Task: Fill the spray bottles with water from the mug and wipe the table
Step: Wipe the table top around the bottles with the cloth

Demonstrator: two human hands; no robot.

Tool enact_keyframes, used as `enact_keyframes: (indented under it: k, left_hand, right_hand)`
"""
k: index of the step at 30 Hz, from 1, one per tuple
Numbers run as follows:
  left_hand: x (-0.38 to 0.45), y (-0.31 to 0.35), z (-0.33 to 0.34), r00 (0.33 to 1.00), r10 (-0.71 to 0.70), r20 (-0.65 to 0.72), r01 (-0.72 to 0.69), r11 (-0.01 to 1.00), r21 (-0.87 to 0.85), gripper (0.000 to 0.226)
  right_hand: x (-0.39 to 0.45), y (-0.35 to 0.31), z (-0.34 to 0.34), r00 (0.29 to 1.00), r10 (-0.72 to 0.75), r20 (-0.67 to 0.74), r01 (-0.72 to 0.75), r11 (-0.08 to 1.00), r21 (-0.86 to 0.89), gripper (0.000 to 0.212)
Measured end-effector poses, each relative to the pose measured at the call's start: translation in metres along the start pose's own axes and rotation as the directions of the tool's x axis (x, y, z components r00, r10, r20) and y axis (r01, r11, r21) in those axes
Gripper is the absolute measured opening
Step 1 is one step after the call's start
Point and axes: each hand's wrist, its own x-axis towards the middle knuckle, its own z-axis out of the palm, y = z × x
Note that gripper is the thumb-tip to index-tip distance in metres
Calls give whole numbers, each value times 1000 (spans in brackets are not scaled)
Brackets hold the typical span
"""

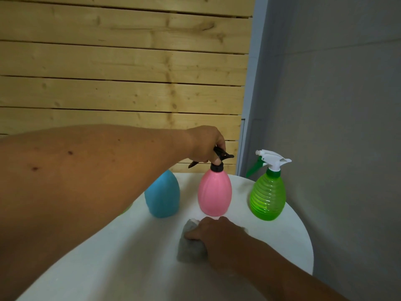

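- Left hand (206, 144) clenched around black spray head (219, 157) atop pink bottle (214, 192); bottle upright directly beneath, standing on white round table (293, 235)
- Right hand (217, 233) pressing down on grey cloth (191, 242), fingers curled over its top edge; cloth flat on table, poking out left of the knuckles
- Just beyond right hand: pink bottle, close to the fingertips
- Left of pink bottle, under left forearm: blue bottle (162, 194), top hidden
- Right of both hands, well apart: green bottle (268, 196) with white trigger (272, 159), upright near table edge
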Motion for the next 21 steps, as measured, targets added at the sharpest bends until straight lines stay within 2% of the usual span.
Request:
enact_keyframes:
  k: [2, 4, 7, 10, 12, 15, 18, 21]
  left_hand:
    - [1, 0, 2, 1000, 2, -7, -3, 1000, -3, 26]
    - [2, 0, 2, 1000, 4, -7, -4, 1000, -10, 27]
    - [3, 2, 3, 1000, 2, -15, -2, 1000, -14, 29]
    - [1, 3, 4, 1000, -4, -26, 4, 1000, -12, 32]
    - [-1, 1, 2, 1000, -12, -11, 12, 1000, -20, 45]
    - [-13, -11, -10, 997, -73, 13, 73, 997, -29, 85]
    - [-32, -36, -31, 982, -177, 58, 172, 981, 95, 98]
    - [-52, -65, -46, 944, -294, 150, 242, 926, 291, 84]
  right_hand:
    - [3, 1, 3, 1000, 15, -19, -14, 999, 47, 48]
    - [7, 0, 6, 999, 21, -44, -19, 998, 63, 56]
    - [14, -1, 13, 996, 26, -87, -26, 1000, -1, 43]
    - [19, -3, 15, 994, 31, -109, -31, 1000, -1, 42]
    - [20, -4, 11, 995, 19, -95, -24, 998, -53, 37]
    - [20, -7, 6, 993, 5, -122, -20, 992, -126, 29]
    - [21, -8, 9, 993, 39, -115, -52, 992, -114, 26]
    - [27, -11, 12, 983, 139, -122, -145, 988, -46, 22]
